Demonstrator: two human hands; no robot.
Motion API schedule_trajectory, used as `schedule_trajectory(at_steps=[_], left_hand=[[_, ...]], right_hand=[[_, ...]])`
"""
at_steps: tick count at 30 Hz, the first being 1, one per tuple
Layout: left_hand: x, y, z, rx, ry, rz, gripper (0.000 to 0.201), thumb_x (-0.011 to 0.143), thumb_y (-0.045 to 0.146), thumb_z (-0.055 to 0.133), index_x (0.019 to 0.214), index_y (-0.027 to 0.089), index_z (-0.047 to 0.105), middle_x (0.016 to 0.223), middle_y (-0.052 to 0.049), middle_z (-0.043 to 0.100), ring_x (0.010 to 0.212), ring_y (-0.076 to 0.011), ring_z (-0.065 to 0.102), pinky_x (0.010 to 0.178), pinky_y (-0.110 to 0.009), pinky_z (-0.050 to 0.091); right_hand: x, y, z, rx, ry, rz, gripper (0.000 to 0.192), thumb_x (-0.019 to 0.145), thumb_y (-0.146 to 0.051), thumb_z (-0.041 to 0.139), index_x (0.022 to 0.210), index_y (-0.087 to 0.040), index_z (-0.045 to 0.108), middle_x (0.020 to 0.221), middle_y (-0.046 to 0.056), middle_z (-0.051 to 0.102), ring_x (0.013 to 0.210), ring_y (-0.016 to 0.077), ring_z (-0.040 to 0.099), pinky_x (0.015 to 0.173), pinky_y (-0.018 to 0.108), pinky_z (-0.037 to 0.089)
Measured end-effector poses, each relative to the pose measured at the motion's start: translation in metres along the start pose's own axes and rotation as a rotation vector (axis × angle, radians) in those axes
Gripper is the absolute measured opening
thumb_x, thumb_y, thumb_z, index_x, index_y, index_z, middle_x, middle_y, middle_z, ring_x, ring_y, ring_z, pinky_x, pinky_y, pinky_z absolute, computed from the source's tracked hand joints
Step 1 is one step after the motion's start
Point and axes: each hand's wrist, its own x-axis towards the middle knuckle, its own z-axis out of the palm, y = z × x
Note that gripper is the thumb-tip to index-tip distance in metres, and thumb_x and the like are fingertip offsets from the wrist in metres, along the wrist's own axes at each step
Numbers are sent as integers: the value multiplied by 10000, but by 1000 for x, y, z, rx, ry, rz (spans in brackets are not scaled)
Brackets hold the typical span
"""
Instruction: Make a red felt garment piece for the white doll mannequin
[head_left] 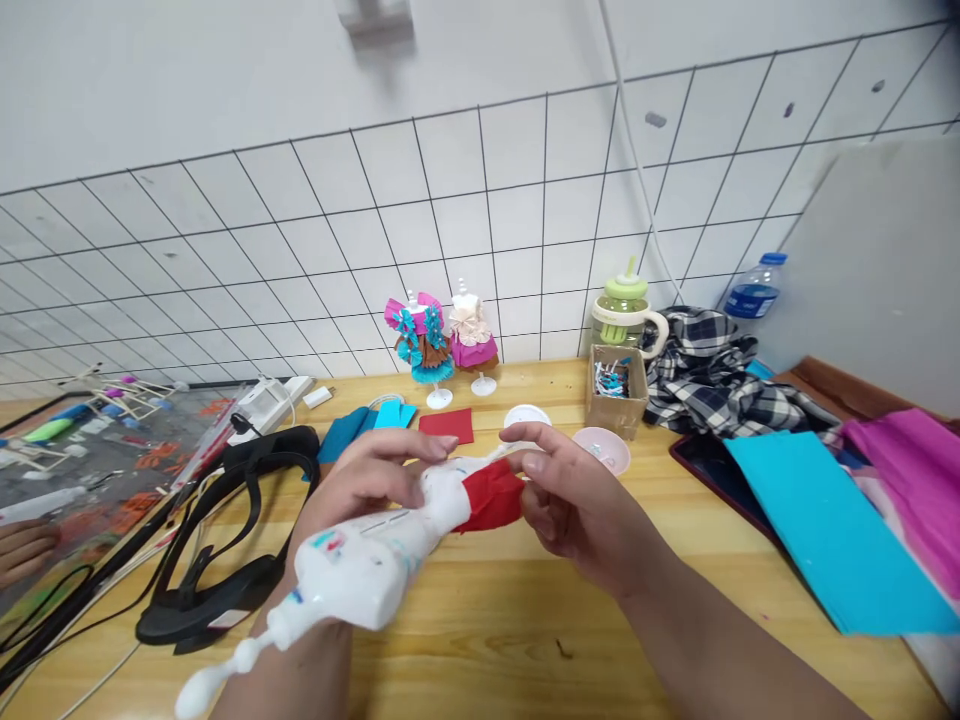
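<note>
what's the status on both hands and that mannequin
Left hand grips white mannequin. Right hand pinches red paper at its waist. Nothing blocking.

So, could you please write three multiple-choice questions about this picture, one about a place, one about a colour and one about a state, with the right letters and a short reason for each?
1. Where do the two small dressed mannequins stand?
A. on the checked cloth
B. at the back of the wooden table, by the tiled wall
C. inside the cardboard box

2. What colour is the paper wrapped on the white mannequin in the hands?
A. red
B. green
C. yellow

3. How is the white mannequin held?
A. standing upright on the table
B. lying untouched
C. lifted and tilted between the left hand and the right hand

Answers: 1 B, they stand before the tiles; 2 A, the crumpled paper is plainly red; 3 C, both hands grip it above the table.
</note>
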Motion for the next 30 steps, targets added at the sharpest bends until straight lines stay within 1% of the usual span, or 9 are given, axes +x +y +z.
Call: schedule_trajectory(at_steps=[2, 5, 12, 18, 22, 25, 27, 29, 30], left_hand=[[0, 0, 0, -22, -56, -3, 234, 751, 456, 726, 717, 230, 675, 884, -86, 708, 906, -271, 694, 882, -487, 575], [1, 1, 2, -54, -91, 28, 221, 793, 452, 690, 743, 236, 682, 889, -89, 717, 889, -265, 703, 836, -469, 594], [3, 1, 0, -43, -128, 57, 167, 786, 397, 714, 772, 232, 690, 911, -88, 714, 893, -260, 706, 827, -442, 593], [1, 2, 2, -12, -133, -44, 154, 680, 280, 793, 758, 226, 672, 922, -83, 696, 889, -272, 691, 810, -438, 589], [3, 8, 7, 0, -120, -117, 274, 636, 174, 808, 849, 240, 650, 925, -65, 690, 846, -247, 681, 723, -378, 597], [7, 5, 9, 72, -35, -325, 314, 634, 230, 825, 907, 212, 670, 865, -70, 706, 767, -237, 688, 668, -356, 595], [9, -2, 9, 52, 34, -440, 373, 621, 278, 841, 938, 198, 660, 815, -66, 714, 734, -241, 696, 641, -360, 595], [11, -12, 10, 14, 79, -500, 463, 599, 308, 858, 989, 193, 636, 836, -67, 721, 767, -242, 702, 657, -354, 592], [12, -17, 10, -3, 92, -513, 493, 593, 320, 861, 1006, 186, 627, 886, -77, 726, 811, -242, 701, 691, -353, 588]], right_hand=[[0, -1, 0, -2, -9, -3, 349, 768, -322, 718, 1066, -256, 549, 826, -41, 595, 427, 12, 313, 352, 140, 156], [1, -1, -2, -15, -15, -3, 380, 743, -280, 733, 1069, -243, 543, 759, -51, 585, 432, 17, 276, 370, 149, 144], [1, -3, -4, -89, -15, 35, 293, 806, -361, 646, 1052, -234, 550, 549, -99, 390, 426, 47, 216, 389, 180, 120], [1, -2, -4, -80, -56, -18, 423, 722, -311, 760, 1072, -224, 539, 555, -104, 432, 439, 38, 198, 411, 184, 116], [5, 1, -5, -66, -80, 18, 441, 735, -377, 750, 1095, -238, 537, 551, -106, 419, 433, 41, 223, 403, 183, 139], [8, 2, -7, -278, 74, -101, 386, 812, -451, 657, 1119, -248, 541, 672, -63, 517, 444, 47, 294, 396, 192, 191], [10, 0, -10, -499, 244, -272, 351, 845, -440, 616, 1138, -259, 546, 943, -4, 602, 498, 48, 372, 430, 205, 283], [9, -5, -14, -671, 370, -429, 340, 857, -404, 601, 1164, -274, 538, 1169, 28, 572, 567, 60, 434, 493, 226, 365], [8, -9, -16, -721, 404, -480, 340, 857, -390, 598, 1171, -278, 533, 1206, 35, 559, 585, 69, 449, 510, 236, 386]])
